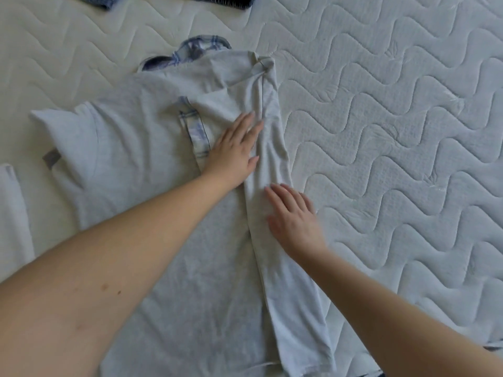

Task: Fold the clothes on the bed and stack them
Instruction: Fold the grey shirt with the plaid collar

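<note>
The pale grey cotton t-shirt [152, 164] lies spread on the white quilted mattress [394, 131], its right side already folded inward while the left sleeve is still out. Both the left hand [234, 148] and right hand [292, 216] press flat on that fold, fingers straight, gripping nothing. By my reckoning most of the work remains: the blue plaid garment [190, 50] underneath and the dark clothes [221, 0] at the far edge look unfolded.
</note>
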Tool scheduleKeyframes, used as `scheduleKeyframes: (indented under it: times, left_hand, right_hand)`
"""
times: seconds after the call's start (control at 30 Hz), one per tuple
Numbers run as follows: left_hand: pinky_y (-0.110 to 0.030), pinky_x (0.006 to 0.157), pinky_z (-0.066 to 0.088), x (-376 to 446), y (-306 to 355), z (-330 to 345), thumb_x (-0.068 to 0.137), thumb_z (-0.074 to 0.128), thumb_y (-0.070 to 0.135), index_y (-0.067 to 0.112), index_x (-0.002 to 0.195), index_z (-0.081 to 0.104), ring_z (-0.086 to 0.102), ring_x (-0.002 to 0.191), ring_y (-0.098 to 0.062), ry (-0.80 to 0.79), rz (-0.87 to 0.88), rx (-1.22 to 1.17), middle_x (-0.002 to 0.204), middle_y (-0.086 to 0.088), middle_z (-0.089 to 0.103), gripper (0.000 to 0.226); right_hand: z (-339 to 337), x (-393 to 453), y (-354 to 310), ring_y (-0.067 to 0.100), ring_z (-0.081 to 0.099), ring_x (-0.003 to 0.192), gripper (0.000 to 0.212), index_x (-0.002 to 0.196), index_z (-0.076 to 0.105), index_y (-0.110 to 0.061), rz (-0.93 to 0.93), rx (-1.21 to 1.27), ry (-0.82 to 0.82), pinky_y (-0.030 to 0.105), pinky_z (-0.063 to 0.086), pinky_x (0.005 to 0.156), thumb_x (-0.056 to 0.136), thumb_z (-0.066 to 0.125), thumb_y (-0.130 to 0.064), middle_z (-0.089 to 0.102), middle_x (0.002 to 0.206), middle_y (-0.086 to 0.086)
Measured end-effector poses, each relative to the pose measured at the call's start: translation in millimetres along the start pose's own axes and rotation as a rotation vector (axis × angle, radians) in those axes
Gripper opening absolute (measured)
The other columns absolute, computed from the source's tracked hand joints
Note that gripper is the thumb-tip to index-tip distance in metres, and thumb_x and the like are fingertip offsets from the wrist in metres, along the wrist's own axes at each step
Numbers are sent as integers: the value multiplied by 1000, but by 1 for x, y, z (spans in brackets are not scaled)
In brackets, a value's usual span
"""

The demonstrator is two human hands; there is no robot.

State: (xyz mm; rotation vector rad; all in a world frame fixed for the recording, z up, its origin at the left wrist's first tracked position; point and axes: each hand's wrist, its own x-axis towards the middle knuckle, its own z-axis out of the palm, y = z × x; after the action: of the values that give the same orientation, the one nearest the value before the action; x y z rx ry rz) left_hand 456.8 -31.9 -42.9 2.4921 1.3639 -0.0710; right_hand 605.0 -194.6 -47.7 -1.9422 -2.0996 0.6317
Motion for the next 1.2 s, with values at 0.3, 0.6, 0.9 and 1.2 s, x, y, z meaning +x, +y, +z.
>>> scheduleKeyframes:
  times: [0.3,0.6,0.9,1.2]
  left_hand:
    - [-39,121,-1,-102,40,44,103,32,27,26,156,13,1,151,-17,-89,-80,122,164,0,4,56]
    - [-38,121,10,-155,65,59,100,35,36,30,155,17,3,150,-21,-180,-72,5,164,-3,4,58]
    - [-32,104,32,-198,89,64,85,66,14,11,131,56,46,122,-31,-20,-257,-457,133,-16,45,47]
    - [-21,55,50,-236,116,80,93,64,15,6,100,53,60,59,-10,-190,-746,-1261,82,-10,63,16]
  right_hand:
    - [11,-75,6,21,24,147,60,150,35,-8,-67,-163,-132,41,21,120,96,54,-26,29,158,4]
    - [23,-140,-17,28,32,144,58,146,41,-2,-8,-148,-114,42,34,115,94,59,-21,37,154,12]
    - [34,-207,-58,29,39,140,58,145,43,-5,155,-163,-175,42,40,108,92,59,-19,40,152,11]
    - [45,-252,-86,24,46,119,58,145,36,-21,470,-177,-217,35,38,89,89,50,-19,46,134,1]
